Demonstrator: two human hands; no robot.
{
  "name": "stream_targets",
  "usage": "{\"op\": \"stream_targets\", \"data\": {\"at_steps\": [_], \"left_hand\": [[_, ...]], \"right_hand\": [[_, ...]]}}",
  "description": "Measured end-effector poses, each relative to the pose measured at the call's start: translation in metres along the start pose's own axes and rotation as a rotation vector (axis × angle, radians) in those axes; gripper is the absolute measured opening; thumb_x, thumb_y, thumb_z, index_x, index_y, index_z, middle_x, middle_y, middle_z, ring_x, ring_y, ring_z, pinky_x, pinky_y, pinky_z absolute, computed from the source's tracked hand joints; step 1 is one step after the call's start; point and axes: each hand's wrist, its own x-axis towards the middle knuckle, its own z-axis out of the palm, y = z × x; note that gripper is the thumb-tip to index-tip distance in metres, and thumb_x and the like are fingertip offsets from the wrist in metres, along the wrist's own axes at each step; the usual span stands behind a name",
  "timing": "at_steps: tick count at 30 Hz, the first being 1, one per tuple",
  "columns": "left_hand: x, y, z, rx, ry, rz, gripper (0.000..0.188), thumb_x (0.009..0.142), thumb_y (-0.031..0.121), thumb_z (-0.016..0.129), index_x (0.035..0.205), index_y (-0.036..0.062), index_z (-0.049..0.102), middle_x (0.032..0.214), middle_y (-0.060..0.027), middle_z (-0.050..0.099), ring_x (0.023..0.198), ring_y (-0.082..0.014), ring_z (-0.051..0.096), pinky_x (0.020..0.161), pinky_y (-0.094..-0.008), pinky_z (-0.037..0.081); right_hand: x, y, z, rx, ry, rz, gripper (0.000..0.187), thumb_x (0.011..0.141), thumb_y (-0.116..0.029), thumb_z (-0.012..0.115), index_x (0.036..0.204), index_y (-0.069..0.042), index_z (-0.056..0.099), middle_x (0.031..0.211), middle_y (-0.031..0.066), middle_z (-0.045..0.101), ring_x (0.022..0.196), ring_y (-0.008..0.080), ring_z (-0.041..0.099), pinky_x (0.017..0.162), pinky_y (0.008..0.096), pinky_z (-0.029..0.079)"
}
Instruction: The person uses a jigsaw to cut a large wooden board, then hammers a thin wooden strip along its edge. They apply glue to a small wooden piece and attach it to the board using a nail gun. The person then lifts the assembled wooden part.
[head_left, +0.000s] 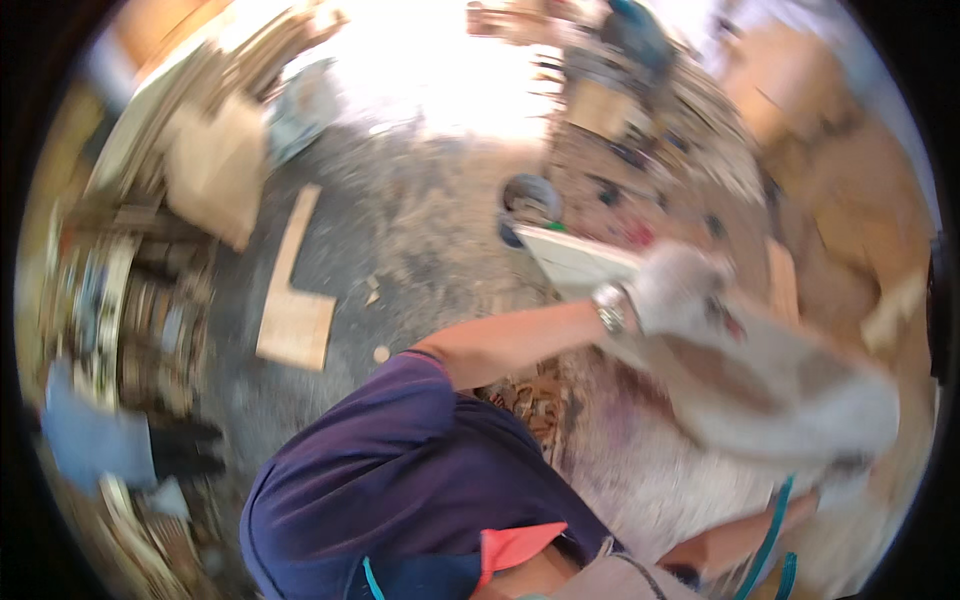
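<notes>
A long pale board (780,400), whitish with brown patches and blurred by motion, stretches across the right side above a dusty work surface (620,460). My left hand (683,285), in a whitish glove with a metal watch at the wrist, is closed on its upper edge. A white pointed panel end (575,262) sticks out left of that hand; I cannot tell whether it belongs to the same board. My right hand (845,488), pale and smeared, is at the board's lower right end, its fingers mostly hidden.
On the floor at left lies an L-shaped wood piece (297,325), with small offcuts (373,290) beside it. A round container (530,200) stands by the work surface. Stacked boards (215,170) and a person in light blue (95,430) are at left. Another person (640,40) is far ahead.
</notes>
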Motion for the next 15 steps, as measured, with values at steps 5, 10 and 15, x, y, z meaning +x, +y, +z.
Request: {"op": "stream_targets", "data": {"at_steps": [5,10,15], "left_hand": [[-0.034,0.017,-0.010,-0.023,-0.151,-0.014,0.063,0.071,0.068,0.078,0.087,0.0083,0.063,0.075,-0.0084,0.069,0.069,-0.0277,0.072,0.060,-0.0415,0.056],[-0.082,0.004,-0.004,-0.052,-0.023,0.206,0.050,0.068,0.049,0.080,0.092,0.0103,0.059,0.082,-0.0055,0.067,0.077,-0.0268,0.071,0.064,-0.0406,0.056],[-0.097,-0.043,-0.049,-0.014,0.178,0.292,0.051,0.061,0.048,0.082,0.089,0.0121,0.058,0.079,-0.0022,0.062,0.076,-0.0237,0.068,0.064,-0.0388,0.054]], "right_hand": [[-0.060,-0.029,0.061,-0.201,0.082,-0.046,0.050,0.110,-0.029,0.038,0.150,-0.001,0.041,0.151,0.0137,0.045,0.134,0.0252,0.047,0.113,0.0381,0.038],[-0.103,-0.072,0.118,-0.211,0.068,-0.100,0.047,0.109,-0.029,0.039,0.147,-0.001,0.044,0.145,0.0133,0.048,0.127,0.0248,0.050,0.108,0.0377,0.041],[-0.130,-0.110,0.160,-0.198,0.061,-0.140,0.045,0.108,-0.028,0.040,0.143,-0.001,0.046,0.139,0.0129,0.051,0.120,0.0245,0.052,0.103,0.0373,0.043]]}}
